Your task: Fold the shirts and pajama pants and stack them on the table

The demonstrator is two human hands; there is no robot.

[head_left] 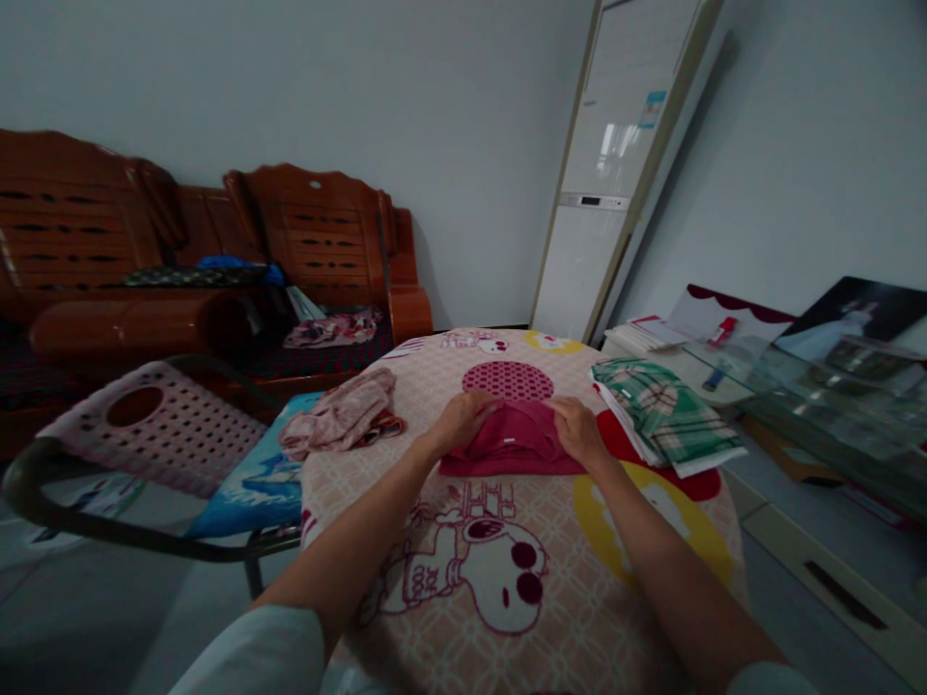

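Observation:
A folded magenta shirt (pixel 511 452) lies on the table in front of me, its neckline and small white label facing up. My left hand (pixel 467 422) is closed on the shirt's far left corner, fingers curled at the cloth. At the far right corner my right hand (pixel 577 431) grips the same shirt between thumb and fingers. The fingertips of both hands are partly hidden by the fabric. Beneath it all is a pale pink cloth (pixel 449 618) with cartoon dog prints, covering the round table.
Left on the table sits a crumpled pinkish garment (pixel 348 415). Folded green plaid cloth (pixel 670 410) lies at the right edge. A chair (pixel 166 425) with a blue cushion stands left, a glass shelf (pixel 818 415) right. Behind are wooden seats (pixel 325 241) and a tall white air conditioner (pixel 590 241).

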